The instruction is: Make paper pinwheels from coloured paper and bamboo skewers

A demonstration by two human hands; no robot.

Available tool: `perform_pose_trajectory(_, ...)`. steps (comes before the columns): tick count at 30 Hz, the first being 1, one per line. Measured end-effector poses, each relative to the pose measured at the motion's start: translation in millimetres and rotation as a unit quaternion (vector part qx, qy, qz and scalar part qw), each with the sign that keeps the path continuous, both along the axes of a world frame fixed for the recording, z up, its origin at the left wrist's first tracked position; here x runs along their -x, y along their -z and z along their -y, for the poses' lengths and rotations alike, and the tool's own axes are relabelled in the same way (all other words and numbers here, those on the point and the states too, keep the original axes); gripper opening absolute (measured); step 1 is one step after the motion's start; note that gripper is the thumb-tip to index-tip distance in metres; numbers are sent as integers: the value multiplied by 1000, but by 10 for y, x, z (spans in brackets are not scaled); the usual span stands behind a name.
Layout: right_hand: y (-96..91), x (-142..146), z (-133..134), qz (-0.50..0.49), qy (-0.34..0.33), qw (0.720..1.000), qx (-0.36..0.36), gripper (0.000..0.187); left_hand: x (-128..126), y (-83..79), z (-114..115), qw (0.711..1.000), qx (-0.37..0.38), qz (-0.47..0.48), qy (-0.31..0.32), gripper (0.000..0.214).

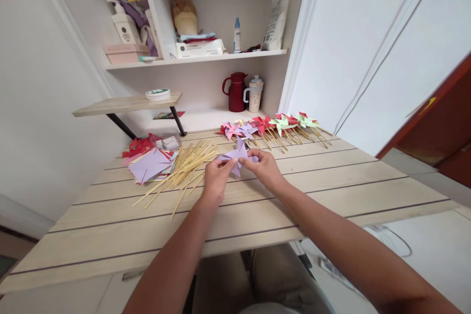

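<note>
Between my two hands is a lavender paper pinwheel (240,148), held just above the middle of the table. My left hand (217,176) pinches its left side between thumb and fingers. On the right side, my right hand (265,169) grips it the same way, with the thumb near the centre. No stick shows on this pinwheel. Left of my hands lies a loose pile of thin wooden sticks (191,162). Beyond them, a stack of cut paper squares (149,166) has a lavender sheet on top.
Finished pinwheels on sticks (282,124) lie along the back right, in pink, lavender, red and pale green. Red folded paper (142,145) and a clear plastic box (167,143) sit at the back left, near a small raised shelf (125,104). A red jug (236,92) and a tumbler (255,94) stand behind.
</note>
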State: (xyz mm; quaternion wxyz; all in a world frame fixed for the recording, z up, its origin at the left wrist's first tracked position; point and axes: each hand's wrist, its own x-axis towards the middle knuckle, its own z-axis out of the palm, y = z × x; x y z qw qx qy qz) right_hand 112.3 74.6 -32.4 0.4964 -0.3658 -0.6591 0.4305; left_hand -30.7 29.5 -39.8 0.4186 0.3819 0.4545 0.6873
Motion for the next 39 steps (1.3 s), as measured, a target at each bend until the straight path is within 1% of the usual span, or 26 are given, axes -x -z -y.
perform_pose_trajectory(4, 1, -4, -1, -1, -2, 1000, 0, 27, -3, -5, 9, 1000, -1, -5, -3, 24)
perform_pose_trajectory(9, -46, 6, 26, 5, 1, 1000, 0, 28, 0, -4, 15, 1000, -2, -1, -6, 24)
perform_pose_trajectory(12, -56, 14, 36, 3, 9, 1000, 11, 30, 3, -3, 9, 1000, 3, 4, -4, 25)
perform_pose_trajectory(18, -33, 12, 27, 4, 4, 1000, 5, 30, 4, -9, -1, 1000, 10, 8, -4, 26)
perform_pose_trajectory(24, -50, 24, 38, -9, 0, 1000, 25, 30, -6, -15, 1, 1000, 5, 6, -7, 24)
perform_pose_trajectory(33, -13, 38, 5, -7, 5, 999, 33, 30, -15, 10, -11, 1000, 10, 16, -15, 23)
perform_pose_trajectory(39, -15, 49, 3, -19, 3, 999, 36, 28, -19, 13, -11, 999, 15, 38, 0, 28)
